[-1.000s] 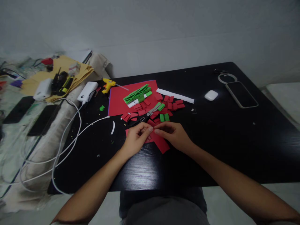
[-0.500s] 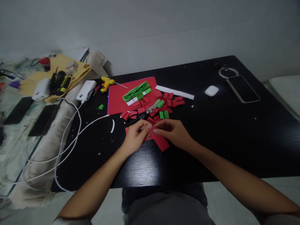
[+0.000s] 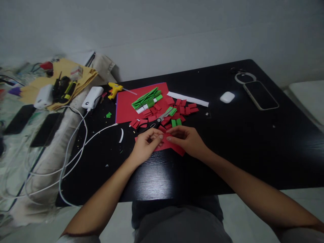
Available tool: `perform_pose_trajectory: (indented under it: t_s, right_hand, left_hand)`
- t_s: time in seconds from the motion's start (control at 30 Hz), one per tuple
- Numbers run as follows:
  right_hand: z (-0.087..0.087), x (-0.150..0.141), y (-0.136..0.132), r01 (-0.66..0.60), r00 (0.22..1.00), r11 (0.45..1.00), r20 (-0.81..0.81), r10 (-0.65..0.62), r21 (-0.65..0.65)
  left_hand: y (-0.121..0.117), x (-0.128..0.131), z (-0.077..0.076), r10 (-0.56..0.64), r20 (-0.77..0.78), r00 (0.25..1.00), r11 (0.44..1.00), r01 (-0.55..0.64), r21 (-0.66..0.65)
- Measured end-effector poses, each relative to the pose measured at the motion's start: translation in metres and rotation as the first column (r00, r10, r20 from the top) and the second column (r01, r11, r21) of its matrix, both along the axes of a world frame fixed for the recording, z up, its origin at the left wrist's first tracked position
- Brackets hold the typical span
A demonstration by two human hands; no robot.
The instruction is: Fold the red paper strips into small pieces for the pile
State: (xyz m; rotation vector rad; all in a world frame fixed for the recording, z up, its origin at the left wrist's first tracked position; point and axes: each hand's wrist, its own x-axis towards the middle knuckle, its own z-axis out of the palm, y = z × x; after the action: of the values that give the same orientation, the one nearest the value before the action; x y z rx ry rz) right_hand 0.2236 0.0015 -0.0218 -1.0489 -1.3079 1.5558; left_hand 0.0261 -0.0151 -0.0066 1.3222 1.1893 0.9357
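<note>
A strip of red paper [image 3: 168, 143] lies between my two hands near the middle of the table. My left hand [image 3: 146, 144] is closed, thumb against curled fingers, on the strip's left part. From the other side my right hand [image 3: 188, 140] pinches the strip's right part, its lower corner showing below the fingers. Just beyond my hands are scissors [image 3: 159, 120] with black handles, lying on small folded red paper pieces [image 3: 182, 110]. Folded green pieces [image 3: 176, 122] sit among them. A pleated green paper bundle [image 3: 146, 98] rests on a large red sheet [image 3: 124, 113].
A yellow glue gun [image 3: 115, 89] and a white power bank [image 3: 92, 97] with cables stand at the left. A white paper strip [image 3: 188, 99] lies behind the red pieces. On the right are a white earbud case [image 3: 227, 97] and a phone [image 3: 261, 95].
The right end of the red strip has swung up towards my right hand. Both hands stay close together. The whole view has shifted slightly.
</note>
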Motion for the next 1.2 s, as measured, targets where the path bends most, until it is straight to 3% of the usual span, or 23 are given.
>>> perform_pose_trajectory:
  t_s: [1.2]
  right_hand:
    - [0.0092, 0.0008, -0.004, 0.048, 0.997, 0.989, 0.055, -0.057, 0.14]
  left_hand:
    - [-0.0024, 0.0022, 0.0042, -0.008, 0.037, 0.999, 0.997, 0.005, 0.08]
